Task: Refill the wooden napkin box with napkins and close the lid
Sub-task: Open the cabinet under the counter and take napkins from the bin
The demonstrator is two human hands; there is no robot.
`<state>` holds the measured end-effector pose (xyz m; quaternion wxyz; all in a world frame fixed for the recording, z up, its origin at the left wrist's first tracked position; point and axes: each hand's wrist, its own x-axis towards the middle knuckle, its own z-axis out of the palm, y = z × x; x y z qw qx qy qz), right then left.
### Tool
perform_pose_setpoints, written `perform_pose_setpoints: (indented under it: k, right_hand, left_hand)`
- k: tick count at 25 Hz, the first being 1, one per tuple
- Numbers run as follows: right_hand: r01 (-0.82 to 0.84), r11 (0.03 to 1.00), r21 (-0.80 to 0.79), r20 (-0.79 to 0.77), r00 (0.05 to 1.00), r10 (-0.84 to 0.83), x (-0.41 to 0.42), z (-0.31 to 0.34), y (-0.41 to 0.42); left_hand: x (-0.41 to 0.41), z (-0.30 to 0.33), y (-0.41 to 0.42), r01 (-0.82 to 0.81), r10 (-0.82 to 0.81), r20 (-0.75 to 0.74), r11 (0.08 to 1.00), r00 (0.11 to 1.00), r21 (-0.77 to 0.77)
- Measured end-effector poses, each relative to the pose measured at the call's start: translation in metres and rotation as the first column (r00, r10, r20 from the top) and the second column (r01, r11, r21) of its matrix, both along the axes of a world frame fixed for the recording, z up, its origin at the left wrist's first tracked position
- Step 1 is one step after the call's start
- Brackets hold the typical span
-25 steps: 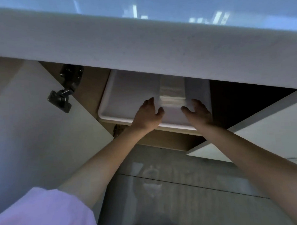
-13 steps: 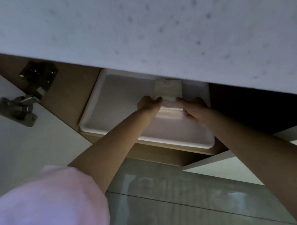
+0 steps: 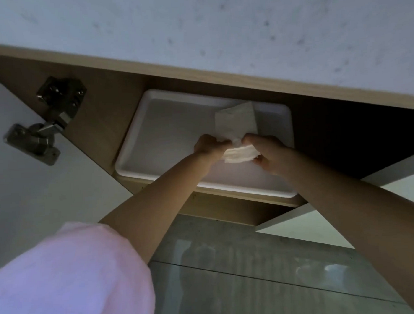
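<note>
Both hands, left [image 3: 209, 146] and right [image 3: 265, 152], pinch napkins [image 3: 239, 153] between them; pack [image 3: 237, 121] lies just beyond, long axis running away, in tray [image 3: 140, 164].

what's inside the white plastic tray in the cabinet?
In the white rectangular plastic tray only a pale stack of napkins shows, gripped by the left hand and right hand. Both forearms cover part of its floor and near rim.

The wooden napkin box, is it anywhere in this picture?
No, only a white tray inside the cabinet shows, with both hands gripping napkins over it.
</note>
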<state>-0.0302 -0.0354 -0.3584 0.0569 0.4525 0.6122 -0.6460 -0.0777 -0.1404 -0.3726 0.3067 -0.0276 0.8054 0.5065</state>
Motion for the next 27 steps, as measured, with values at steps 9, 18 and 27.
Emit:
perform_pose_setpoints:
  k: [9, 18, 27]
  right_hand:
    - [-0.049, 0.928, -0.371, -0.204, 0.978, -0.030, 0.062, 0.056, -0.042]
    - [-0.140, 0.878, -0.458, -0.168, 0.983, 0.069, 0.139, 0.106, -0.080]
    - [-0.272, 0.936, -0.222, -0.073, 0.962, 0.262, 0.190, 0.166, -0.105]
  left_hand:
    - [0.043, 0.051, -0.046, -0.210, -0.042, 0.554, 0.899, 0.832, 0.384]
    - [0.107, 0.107, -0.107, -0.211, -0.026, 0.534, 0.901, 0.845, 0.378]
    - [0.155, 0.185, -0.146, -0.036, -0.132, 0.403, 0.923, 0.906, 0.384]
